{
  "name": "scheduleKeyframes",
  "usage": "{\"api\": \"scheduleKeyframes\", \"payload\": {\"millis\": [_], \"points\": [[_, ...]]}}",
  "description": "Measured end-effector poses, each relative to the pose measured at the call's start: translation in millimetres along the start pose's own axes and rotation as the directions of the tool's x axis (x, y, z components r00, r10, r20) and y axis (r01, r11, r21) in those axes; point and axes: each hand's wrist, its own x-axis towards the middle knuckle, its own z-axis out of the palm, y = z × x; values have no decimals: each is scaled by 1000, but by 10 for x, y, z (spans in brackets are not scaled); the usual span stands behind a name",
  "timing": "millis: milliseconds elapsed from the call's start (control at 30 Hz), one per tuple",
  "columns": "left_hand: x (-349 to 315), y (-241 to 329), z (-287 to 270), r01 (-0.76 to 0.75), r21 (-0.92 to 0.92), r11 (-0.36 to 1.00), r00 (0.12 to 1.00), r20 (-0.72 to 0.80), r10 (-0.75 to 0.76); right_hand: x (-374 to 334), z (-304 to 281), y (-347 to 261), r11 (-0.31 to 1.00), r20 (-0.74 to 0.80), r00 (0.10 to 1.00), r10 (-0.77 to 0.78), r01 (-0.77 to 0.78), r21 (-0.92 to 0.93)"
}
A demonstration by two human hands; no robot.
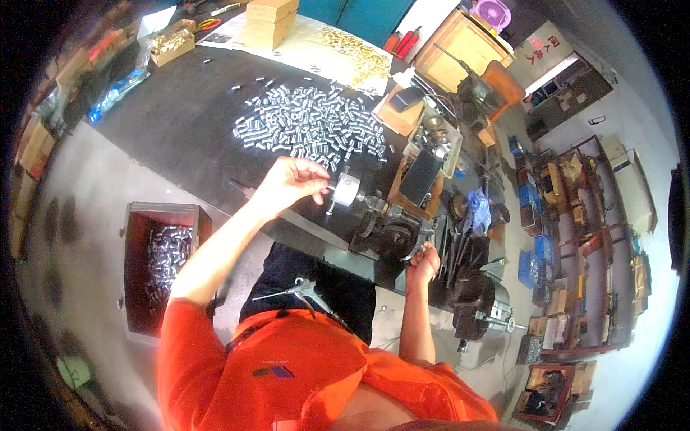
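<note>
My left hand [295, 185] is closed in a pinch right at the front of a round silver chuck [347, 191]. Whatever lies between its fingertips is too small to make out. The chuck sits at the left end of a dark bench-mounted machine [394, 231]. At the machine's right end, my right hand [424, 266] is curled around a lever whose grip the fingers mostly hide. Just beyond the chuck, a wide heap of short silver metal sleeves [313, 122] covers part of the dark bench [172, 129].
To the left stands an open box [129, 269] holding similar metal pieces. An air blow gun [305, 293] lies across my lap. Brass-coloured parts [356, 54] and stacked cartons [270, 25] occupy the bench's far side. Another machine [480, 305] is at right, before crowded shelves [586, 237].
</note>
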Motion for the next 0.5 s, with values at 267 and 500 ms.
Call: {"api": "scheduleKeyframes", "payload": {"millis": [267,500], "points": [[79,-14,2,-29,79,996,1000,6,28,-49,-87,3,998,125,991,-40,35,47],[145,82,-52,-53,155,987,989,141,32,-241,-181,-220,996,279,958,-67,48,74]]}}
